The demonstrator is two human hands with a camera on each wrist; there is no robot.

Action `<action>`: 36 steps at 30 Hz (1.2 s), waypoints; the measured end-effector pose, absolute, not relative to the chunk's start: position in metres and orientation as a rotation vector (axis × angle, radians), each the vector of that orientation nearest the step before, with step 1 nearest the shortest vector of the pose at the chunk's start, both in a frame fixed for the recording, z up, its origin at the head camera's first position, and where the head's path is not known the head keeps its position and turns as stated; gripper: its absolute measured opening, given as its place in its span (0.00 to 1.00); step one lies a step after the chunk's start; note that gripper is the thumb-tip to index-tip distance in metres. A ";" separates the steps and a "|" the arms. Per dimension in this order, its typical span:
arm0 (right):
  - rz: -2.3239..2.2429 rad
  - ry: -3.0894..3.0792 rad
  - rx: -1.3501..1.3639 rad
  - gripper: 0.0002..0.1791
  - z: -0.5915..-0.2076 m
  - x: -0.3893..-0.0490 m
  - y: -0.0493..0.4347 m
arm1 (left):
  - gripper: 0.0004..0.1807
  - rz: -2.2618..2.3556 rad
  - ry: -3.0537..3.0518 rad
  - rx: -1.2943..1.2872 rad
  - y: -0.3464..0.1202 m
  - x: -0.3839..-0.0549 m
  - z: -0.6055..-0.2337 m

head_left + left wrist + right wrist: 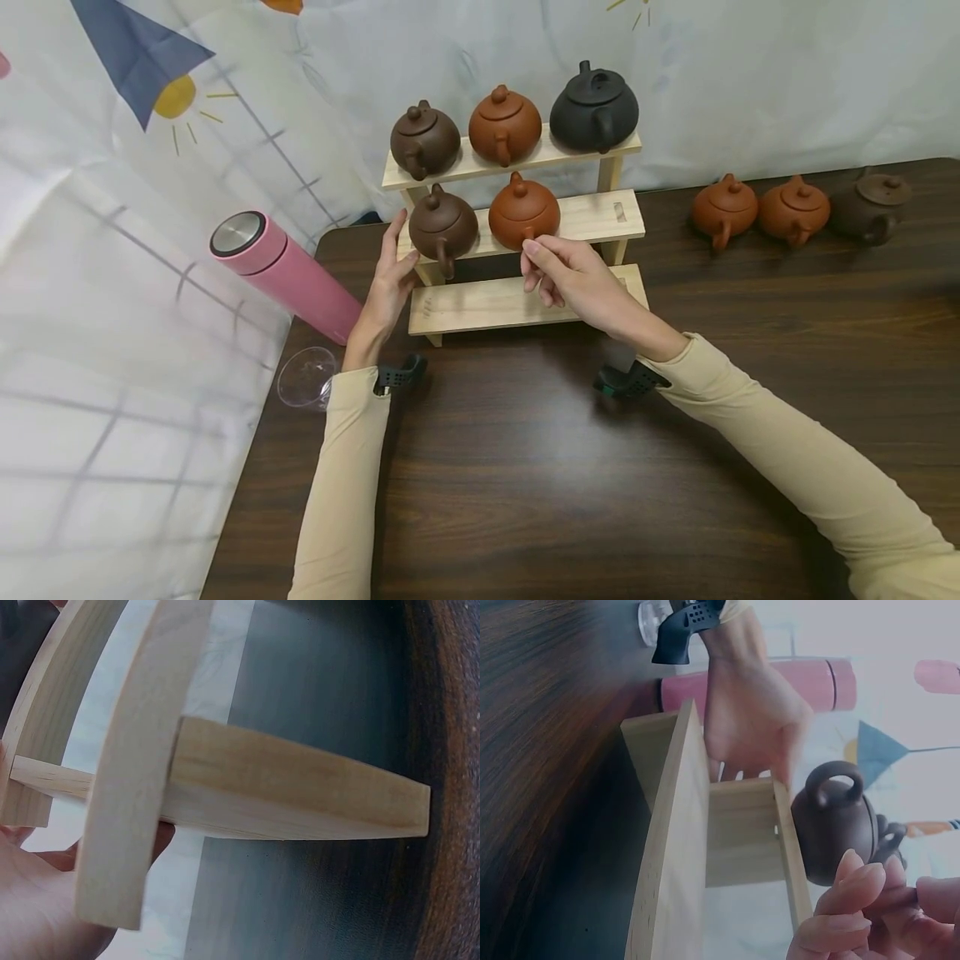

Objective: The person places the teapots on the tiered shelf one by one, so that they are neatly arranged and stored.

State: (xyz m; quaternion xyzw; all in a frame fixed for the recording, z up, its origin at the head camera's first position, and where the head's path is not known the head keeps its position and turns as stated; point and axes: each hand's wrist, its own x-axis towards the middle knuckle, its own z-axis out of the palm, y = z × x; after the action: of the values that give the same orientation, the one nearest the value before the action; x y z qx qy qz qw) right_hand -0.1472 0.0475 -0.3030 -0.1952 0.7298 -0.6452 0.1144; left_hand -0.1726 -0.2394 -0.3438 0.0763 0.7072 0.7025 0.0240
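Observation:
My right hand (573,279) pinches the handle of an orange-red clay teapot (523,212) on the middle tier of a stepped wooden stand (487,304). In the right wrist view, that thumb and fingers (847,922) come together at the lower right. My left hand (388,287) holds the left end of the stand's middle shelf, beside a dark brown teapot (444,223). The left wrist view has the left palm (45,907) against the shelf end, with a fingertip showing behind it. The top tier bears a brown teapot (425,142), an orange-red one (505,127) and a black one (596,110).
At the table's back right stand two orange-red teapots (724,208) (795,208) and a dark brown one (872,206). A pink thermos (300,279) and a clear glass cup (307,379) are left of my left arm. A white patterned curtain (712,75) hangs behind the table (510,475).

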 end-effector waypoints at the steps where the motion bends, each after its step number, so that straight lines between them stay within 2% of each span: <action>1: -1.893 2.135 -0.575 0.20 -0.303 -0.147 0.047 | 0.42 2.175 2.188 0.235 -0.239 -0.172 -0.344; 9: -1.884 2.117 -0.562 0.18 -0.304 -0.148 0.048 | 0.42 2.177 2.186 0.225 -0.239 -0.172 -0.344; 14: -1.764 2.154 -0.570 0.18 -0.297 -0.148 0.066 | 0.42 2.168 2.184 0.237 -0.238 -0.172 -0.343; 20: -1.706 2.235 -0.600 0.21 -0.283 -0.149 0.107 | 0.41 2.183 2.181 0.237 -0.238 -0.171 -0.342; 26: -1.753 2.339 -0.480 0.19 -0.277 -0.151 0.158 | 0.41 2.177 2.180 0.235 -0.239 -0.170 -0.343; 36: -1.715 2.428 -0.193 0.19 -0.306 -0.160 0.243 | 0.41 2.192 2.176 0.235 -0.238 -0.171 -0.343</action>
State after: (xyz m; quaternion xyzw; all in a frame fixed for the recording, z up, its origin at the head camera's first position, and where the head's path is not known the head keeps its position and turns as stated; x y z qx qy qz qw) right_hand -0.1597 0.2431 -0.3064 -0.0644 0.8124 -0.5738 0.0814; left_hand -0.1709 -0.2383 -0.3429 0.0759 0.7023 0.7075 0.0222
